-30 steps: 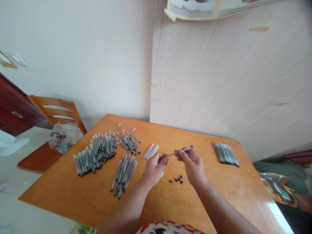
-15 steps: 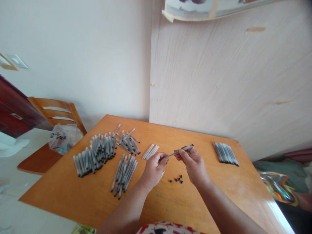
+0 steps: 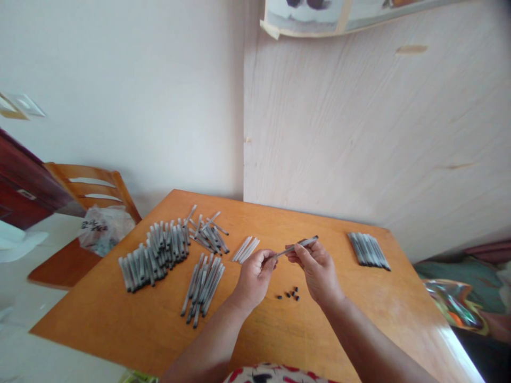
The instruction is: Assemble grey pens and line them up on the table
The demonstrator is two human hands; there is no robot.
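Note:
My left hand (image 3: 253, 277) and my right hand (image 3: 318, 270) meet over the middle of the table, both closed on one slim grey pen (image 3: 306, 242). Its dark end points up to the right, past the right fingers. The left fingers pinch its thin lower end, and their grip hides the tip. Below the hands lie several small black plugs (image 3: 288, 294). Just behind the left hand, several pale, thin tubes (image 3: 246, 249) rest side by side.
To the left, many grey pens with dark ends lie in a large heap (image 3: 159, 250), a looser pile (image 3: 209, 234) and a nearer bundle (image 3: 203, 287). A neat row of pens (image 3: 368, 251) lies at the right. A chair (image 3: 91, 183) with a plastic bag (image 3: 106, 230) stands beyond the table's left edge.
The hands keep almost the same pose, with the pen still between them. The camera view has shifted very slightly. Nothing on the table has visibly moved.

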